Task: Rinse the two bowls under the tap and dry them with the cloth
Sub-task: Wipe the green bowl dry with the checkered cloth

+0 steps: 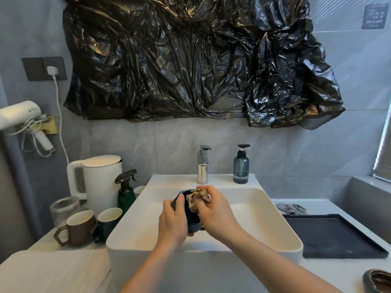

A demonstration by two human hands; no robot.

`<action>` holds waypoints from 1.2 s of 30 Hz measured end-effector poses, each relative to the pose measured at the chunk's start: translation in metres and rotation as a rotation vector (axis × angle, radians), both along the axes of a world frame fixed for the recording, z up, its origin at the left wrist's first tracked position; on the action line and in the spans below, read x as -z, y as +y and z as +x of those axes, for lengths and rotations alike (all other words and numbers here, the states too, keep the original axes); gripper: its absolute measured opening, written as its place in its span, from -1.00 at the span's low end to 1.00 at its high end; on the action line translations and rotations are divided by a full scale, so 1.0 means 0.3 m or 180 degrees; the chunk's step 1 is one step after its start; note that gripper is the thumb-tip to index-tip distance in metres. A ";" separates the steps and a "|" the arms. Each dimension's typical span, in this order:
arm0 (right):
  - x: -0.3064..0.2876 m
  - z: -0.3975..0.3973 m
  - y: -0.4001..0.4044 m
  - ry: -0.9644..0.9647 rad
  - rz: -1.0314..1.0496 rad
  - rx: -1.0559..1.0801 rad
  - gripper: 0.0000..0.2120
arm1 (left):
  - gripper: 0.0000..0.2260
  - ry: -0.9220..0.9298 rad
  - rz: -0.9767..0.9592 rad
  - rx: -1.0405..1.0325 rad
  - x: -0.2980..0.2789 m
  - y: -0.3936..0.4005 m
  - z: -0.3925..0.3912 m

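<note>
A dark blue ceramic bowl [191, 216] is held tilted on its side above the white rectangular countertop basin [275, 210], its opening turned toward the right. The left hand [172, 216] is wrapped around the bowl's outer wall, fingers curled over the far rim and clamped on it. A crumpled beige-and-brown patterned cloth [197, 198] is pressed into the bowl's mouth by the right hand [213, 210], whose fingers are closed tight on the fabric.

Behind the hands, a chrome single-lever tap [203, 166] stands on the far ledge of the basin, with a translucent blue pump bottle [241, 166] just to its right. A brown glazed bowl [377, 280] is seen only in part at the near right corner of the counter. A flat black rectangular tray [334, 235] lies to the right of the basin, with a crumpled grey rag [291, 208] just beyond it.

On the left of the basin, a white electric kettle [99, 178], a dark green spray bottle [126, 191], a brown mug with an angular handle [78, 228] and a dark green mug [108, 222] are grouped together. Crinkled black plastic sheeting [190, 60] is fixed across the far wall.
</note>
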State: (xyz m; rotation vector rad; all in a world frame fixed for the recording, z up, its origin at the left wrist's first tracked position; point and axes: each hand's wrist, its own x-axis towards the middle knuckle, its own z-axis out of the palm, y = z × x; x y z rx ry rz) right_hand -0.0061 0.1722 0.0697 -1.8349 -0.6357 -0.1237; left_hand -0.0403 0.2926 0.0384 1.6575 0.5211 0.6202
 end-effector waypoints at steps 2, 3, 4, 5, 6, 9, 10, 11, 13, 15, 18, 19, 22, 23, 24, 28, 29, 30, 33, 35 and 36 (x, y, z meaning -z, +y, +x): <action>0.007 0.000 -0.013 -0.0162 -0.0285 -0.0033 -0.76 | -0.67 0.0012 0.0070 0.0026 0.000 -0.003 0.000; 0.011 -0.001 -0.020 -0.0215 -0.0434 -0.0079 -0.71 | -0.67 0.0003 0.0109 0.0031 -0.001 -0.006 -0.001; 0.017 -0.002 -0.028 -0.0300 -0.0594 -0.0145 -0.67 | -0.66 -0.0019 0.0130 0.0016 -0.004 -0.010 -0.003; 0.024 -0.004 -0.033 -0.0436 -0.0779 -0.0211 -0.62 | -0.66 -0.0036 0.0140 -0.0011 -0.007 -0.012 -0.007; 0.033 -0.004 -0.037 -0.0615 -0.0961 -0.0244 -0.59 | -0.67 -0.0042 0.0142 -0.0038 -0.008 -0.010 -0.008; 0.051 0.008 -0.057 -0.1234 -0.1226 -0.0028 -0.59 | -0.66 -0.0043 0.0102 -0.0047 -0.011 -0.007 -0.014; 0.055 0.014 -0.064 -0.1419 -0.1306 0.0114 -0.62 | -0.66 -0.0041 0.0121 -0.0029 -0.011 -0.008 -0.015; 0.055 0.019 -0.068 -0.1547 -0.1414 0.0242 -0.66 | -0.67 -0.0039 0.0159 -0.0014 -0.012 -0.010 -0.016; 0.051 0.027 -0.059 -0.1532 -0.1529 0.0329 -0.75 | -0.67 -0.0035 0.0262 0.0020 -0.009 -0.016 -0.017; 0.040 0.025 -0.031 -0.1311 -0.1646 0.0268 -0.78 | -0.66 -0.0052 0.0365 0.0053 -0.004 -0.018 -0.017; 0.007 0.012 0.013 -0.0959 -0.1853 -0.0038 -0.72 | -0.66 0.0003 0.0499 0.0073 0.006 -0.013 -0.015; 0.000 0.003 0.025 -0.0879 -0.1856 -0.0216 -0.71 | -0.66 0.0005 0.0499 0.0060 0.005 -0.010 -0.015; -0.016 -0.009 0.034 -0.0813 -0.1962 -0.0652 -0.71 | -0.64 -0.0012 0.0347 0.0012 -0.001 -0.001 -0.016; -0.022 -0.008 0.026 -0.0811 -0.2052 -0.0776 -0.71 | -0.63 -0.0038 0.0275 0.0016 -0.004 0.002 -0.017; -0.028 -0.005 0.012 -0.0826 -0.2178 -0.0872 -0.71 | -0.63 -0.0083 0.0190 0.0015 -0.008 0.003 -0.019; -0.050 0.014 -0.061 -0.1001 -0.2674 -0.0945 -0.64 | -0.66 -0.0189 0.0287 0.0031 -0.011 -0.003 -0.024; -0.047 0.015 -0.078 -0.1059 -0.2720 -0.0891 -0.65 | -0.67 -0.0207 0.0376 0.0079 -0.008 -0.007 -0.025; -0.039 0.017 -0.093 -0.1126 -0.2742 -0.0820 -0.68 | -0.67 -0.0216 0.0464 0.0131 -0.007 -0.012 -0.027; -0.004 0.026 -0.126 -0.1226 -0.2528 -0.0628 -0.72 | -0.63 -0.0137 0.0924 0.0210 0.016 -0.004 -0.012; 0.018 0.039 -0.134 -0.1316 -0.2380 -0.0565 -0.63 | -0.70 -0.0040 0.1261 0.0341 0.009 -0.006 -0.004; 0.022 0.045 -0.133 -0.1379 -0.2321 -0.0544 -0.59 | -0.72 -0.0011 0.1385 0.0385 0.000 -0.006 -0.001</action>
